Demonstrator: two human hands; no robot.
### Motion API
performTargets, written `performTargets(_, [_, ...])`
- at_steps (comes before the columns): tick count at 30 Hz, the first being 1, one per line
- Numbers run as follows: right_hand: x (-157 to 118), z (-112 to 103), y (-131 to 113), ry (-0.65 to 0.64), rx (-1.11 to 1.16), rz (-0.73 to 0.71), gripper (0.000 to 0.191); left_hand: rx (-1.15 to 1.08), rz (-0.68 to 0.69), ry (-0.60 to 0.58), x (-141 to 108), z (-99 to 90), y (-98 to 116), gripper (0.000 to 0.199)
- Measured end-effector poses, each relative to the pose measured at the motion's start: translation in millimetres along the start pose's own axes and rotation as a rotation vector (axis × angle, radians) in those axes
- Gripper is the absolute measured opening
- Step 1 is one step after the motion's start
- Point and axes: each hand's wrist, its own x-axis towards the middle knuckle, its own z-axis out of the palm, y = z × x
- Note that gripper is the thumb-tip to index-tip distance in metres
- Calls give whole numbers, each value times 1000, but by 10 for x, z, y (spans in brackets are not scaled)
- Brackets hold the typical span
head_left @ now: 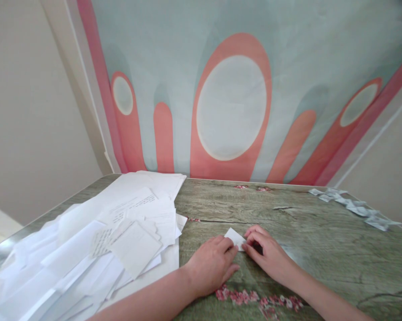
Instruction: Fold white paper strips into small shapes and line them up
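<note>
Small white paper [235, 237] between the two hands.
The left hand [212, 263] covers its left edge; the right hand [269, 254] touches its right corner (whether either pinches, I cannot tell). Loose papers [137, 249] spread to the hands' left, small folded pieces [356, 208] beyond their right.

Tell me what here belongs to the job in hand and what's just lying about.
Probably the job:
left hand and right hand, both at the small paper
paper heap
paper pieces, right edge
table

Just there:
backdrop
blossoms, seemingly printed
</note>
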Motion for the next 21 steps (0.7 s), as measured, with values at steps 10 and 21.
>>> performTargets(10, [5,18,24,8,-28,-15,15,25,-2,5,13,34,-7,35])
performTargets(21, [-2,36,39,14,-52,-5,13,42,-7,-11,14,23,10,35])
